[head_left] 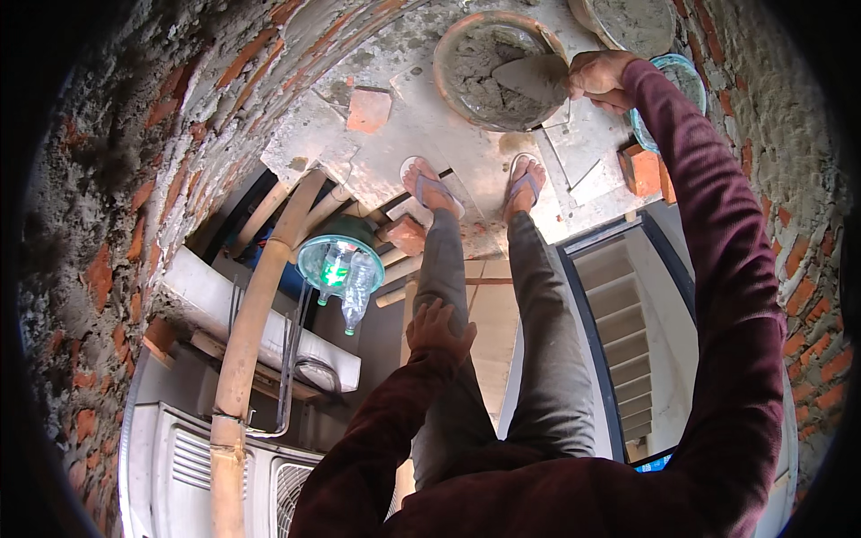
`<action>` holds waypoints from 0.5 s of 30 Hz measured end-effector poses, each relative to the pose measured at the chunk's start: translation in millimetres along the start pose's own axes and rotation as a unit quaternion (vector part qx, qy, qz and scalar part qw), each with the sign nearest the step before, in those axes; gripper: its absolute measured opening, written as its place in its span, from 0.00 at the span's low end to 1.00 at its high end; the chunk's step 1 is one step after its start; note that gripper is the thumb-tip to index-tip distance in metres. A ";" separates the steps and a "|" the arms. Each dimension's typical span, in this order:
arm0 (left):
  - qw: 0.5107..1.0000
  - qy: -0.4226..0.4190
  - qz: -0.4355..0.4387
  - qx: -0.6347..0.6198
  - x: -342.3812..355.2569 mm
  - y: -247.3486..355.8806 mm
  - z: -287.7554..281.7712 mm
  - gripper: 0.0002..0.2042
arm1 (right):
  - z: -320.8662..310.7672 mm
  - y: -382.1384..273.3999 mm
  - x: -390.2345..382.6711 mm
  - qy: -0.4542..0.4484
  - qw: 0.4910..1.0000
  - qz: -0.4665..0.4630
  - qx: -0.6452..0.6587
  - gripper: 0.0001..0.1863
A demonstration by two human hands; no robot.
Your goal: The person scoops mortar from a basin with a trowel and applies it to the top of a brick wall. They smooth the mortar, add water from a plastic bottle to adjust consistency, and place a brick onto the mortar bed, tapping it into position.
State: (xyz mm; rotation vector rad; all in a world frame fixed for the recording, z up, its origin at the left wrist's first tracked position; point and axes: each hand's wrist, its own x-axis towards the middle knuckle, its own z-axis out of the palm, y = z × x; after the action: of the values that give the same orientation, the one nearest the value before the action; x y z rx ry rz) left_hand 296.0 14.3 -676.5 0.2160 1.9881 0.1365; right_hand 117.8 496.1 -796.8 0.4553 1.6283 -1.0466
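At the top right of the head view my right hand (599,79) is closed round the handle of a trowel (529,77), whose blade lies in the grey mortar of a round basin (441,72). My left hand (439,334) rests on my left leg (437,269), fingers spread and holding nothing. Behind the basin at the right is a second container of grey material (637,20). A blue-rimmed bucket (682,76) is partly hidden by my right hand and sleeve.
Brick walls (103,269) curve around both sides. Loose bricks (368,108) lie on the pale slab (475,188) under my feet. At left are bamboo poles (269,278), a blue basin with plastic bottles (314,260) and air-conditioner units (179,457). A framed opening (568,260) shows stairs below.
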 end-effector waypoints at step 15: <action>1.000 -0.001 0.011 0.005 -0.8 -1.0 -3.9 0.28 | 6.5 -2.8 -54.0 0.066 0.995 0.062 0.047 0.13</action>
State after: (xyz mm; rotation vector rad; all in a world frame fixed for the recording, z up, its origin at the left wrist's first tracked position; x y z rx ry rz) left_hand 292.7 13.2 -674.4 0.2451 1.9845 0.1398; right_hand 137.4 501.1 -746.2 0.6931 1.6483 -1.0200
